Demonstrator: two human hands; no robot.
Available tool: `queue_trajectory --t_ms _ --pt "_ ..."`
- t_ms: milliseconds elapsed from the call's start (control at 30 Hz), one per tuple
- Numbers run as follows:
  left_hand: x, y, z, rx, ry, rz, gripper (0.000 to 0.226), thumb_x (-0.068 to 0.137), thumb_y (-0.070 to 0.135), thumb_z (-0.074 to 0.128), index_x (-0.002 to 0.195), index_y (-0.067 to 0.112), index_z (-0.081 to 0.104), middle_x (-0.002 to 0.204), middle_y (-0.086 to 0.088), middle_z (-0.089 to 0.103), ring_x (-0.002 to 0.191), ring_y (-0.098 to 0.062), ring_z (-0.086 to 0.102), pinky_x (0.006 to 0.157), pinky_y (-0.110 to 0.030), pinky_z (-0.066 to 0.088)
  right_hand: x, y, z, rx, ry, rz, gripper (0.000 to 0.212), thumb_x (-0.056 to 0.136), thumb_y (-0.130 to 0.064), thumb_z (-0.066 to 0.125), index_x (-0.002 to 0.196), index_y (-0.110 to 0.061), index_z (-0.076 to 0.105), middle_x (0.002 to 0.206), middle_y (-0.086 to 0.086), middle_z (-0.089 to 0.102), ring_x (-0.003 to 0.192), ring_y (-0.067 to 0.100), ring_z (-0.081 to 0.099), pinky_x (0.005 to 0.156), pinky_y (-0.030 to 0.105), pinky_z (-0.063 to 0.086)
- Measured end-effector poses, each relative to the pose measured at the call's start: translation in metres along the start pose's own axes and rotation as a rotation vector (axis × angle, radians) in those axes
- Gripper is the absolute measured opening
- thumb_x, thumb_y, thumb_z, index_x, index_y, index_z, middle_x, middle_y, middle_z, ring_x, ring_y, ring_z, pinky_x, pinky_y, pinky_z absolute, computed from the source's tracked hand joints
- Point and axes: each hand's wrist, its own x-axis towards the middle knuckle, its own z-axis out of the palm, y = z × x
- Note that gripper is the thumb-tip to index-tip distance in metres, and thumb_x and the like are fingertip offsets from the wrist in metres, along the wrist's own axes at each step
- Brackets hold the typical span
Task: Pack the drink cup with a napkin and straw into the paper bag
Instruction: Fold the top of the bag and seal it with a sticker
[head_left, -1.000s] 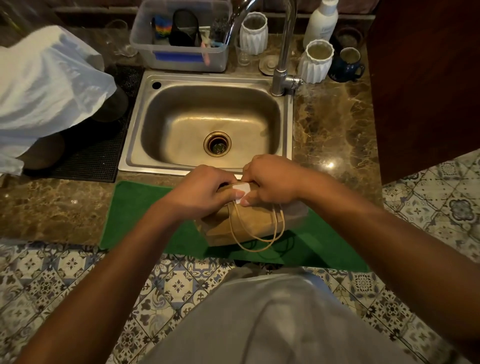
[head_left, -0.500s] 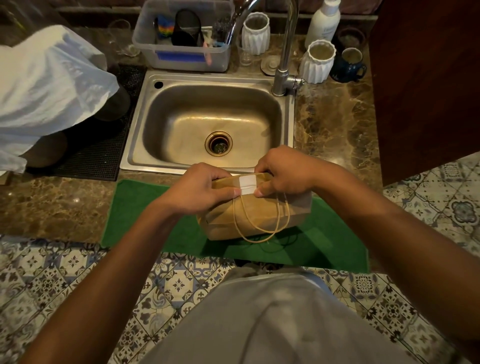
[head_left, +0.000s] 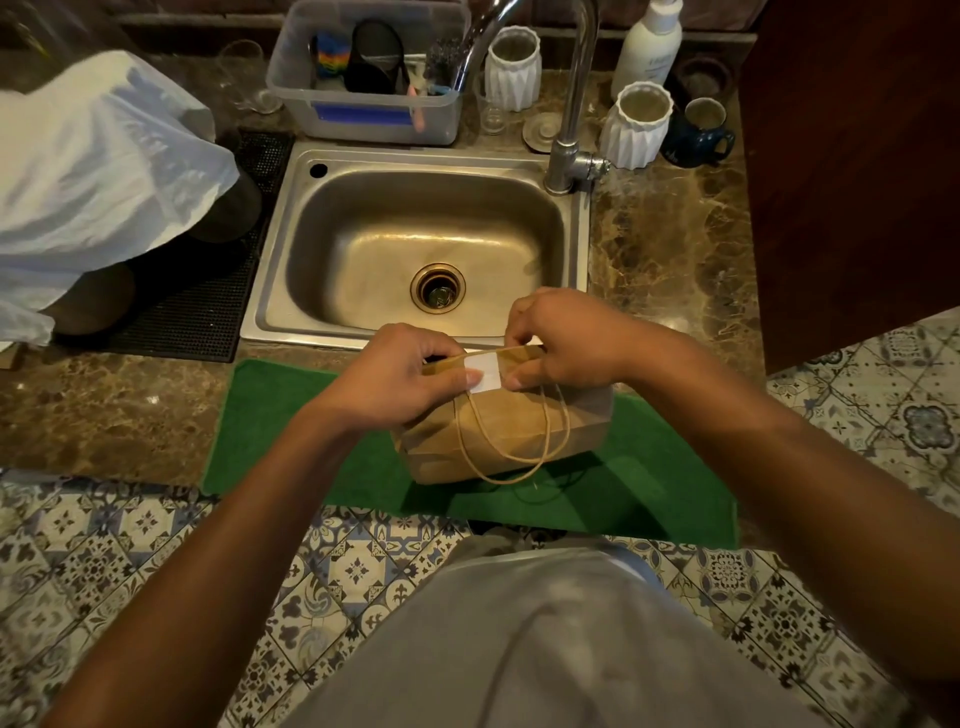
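A brown paper bag (head_left: 498, 436) with twine handles stands on a green mat (head_left: 291, 436) at the counter's front edge. Its top is folded over and a white sticker (head_left: 485, 371) lies across the fold. My left hand (head_left: 405, 379) grips the folded top at its left, thumb on the sticker. At the right end of the fold my right hand (head_left: 566, 338) pinches the top, thumb beside the sticker. One handle loop hangs down the near face. The cup, napkin and straw are hidden from view.
A steel sink (head_left: 426, 244) with a tall tap (head_left: 571, 104) lies just behind the bag. A white plastic bag (head_left: 98, 176) covers things at left. A clear bin (head_left: 369, 78), white ribbed vases (head_left: 641, 124), a bottle and a blue mug (head_left: 698, 132) line the back.
Both hands have risen off the bag's top and spread apart slightly, uncovering the folded edge and the white sticker. The bag has stayed on the mat.
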Motion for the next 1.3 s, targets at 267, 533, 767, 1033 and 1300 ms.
queue_trajectory --t_ms 267,533,767,1033,1300 --pt "0.004 0.000 0.002 0.022 -0.012 0.033 0.025 0.090 0.033 0.075 0.072 0.015 0.073 0.059 -0.008 0.063 0.049 -0.010 0.048 0.051 -0.037 0.039 0.004 -0.005 0.001 0.035 0.075 -0.030 0.028 0.082 -0.049 0.076 0.098 -0.026 0.074 0.106 -0.004 0.064 0.103 0.019 0.054 0.088 0.043 0.048" --pt "0.006 -0.005 0.002 0.018 -0.017 0.018 0.026 0.090 0.032 0.075 0.069 0.017 0.072 0.056 0.000 0.059 0.051 -0.010 0.048 0.054 -0.034 0.039 0.006 -0.010 0.008 0.018 0.099 0.001 0.037 0.079 -0.058 0.074 0.095 -0.026 0.072 0.098 -0.003 0.062 0.098 0.019 0.054 0.082 0.043 0.051" --pt "0.005 -0.003 0.002 0.007 -0.012 0.051 0.029 0.091 0.032 0.073 0.074 0.008 0.074 0.064 -0.018 0.063 0.054 -0.013 0.047 0.053 -0.032 0.036 0.007 -0.005 0.007 0.006 0.035 0.036 0.038 0.077 -0.060 0.075 0.084 -0.024 0.067 0.088 -0.005 0.058 0.092 0.018 0.053 0.072 0.037 0.047" --pt "0.007 -0.007 -0.002 0.058 -0.029 0.065 0.037 0.094 0.041 0.068 0.068 0.014 0.068 0.059 -0.007 0.057 0.054 -0.014 0.047 0.054 -0.034 0.035 0.010 -0.009 0.008 0.011 0.007 -0.010 0.033 0.085 -0.050 0.071 0.105 -0.023 0.072 0.094 -0.004 0.057 0.098 0.021 0.053 0.085 0.045 0.050" --pt "-0.011 -0.020 -0.004 -0.152 0.050 -0.054 0.032 0.077 0.049 0.075 0.092 0.020 0.077 0.079 -0.003 0.076 0.075 -0.028 0.070 0.068 -0.051 0.057 0.008 -0.001 0.001 0.044 0.049 0.048 0.033 0.080 -0.051 0.077 0.098 -0.024 0.073 0.101 -0.002 0.062 0.099 0.020 0.055 0.084 0.043 0.050"
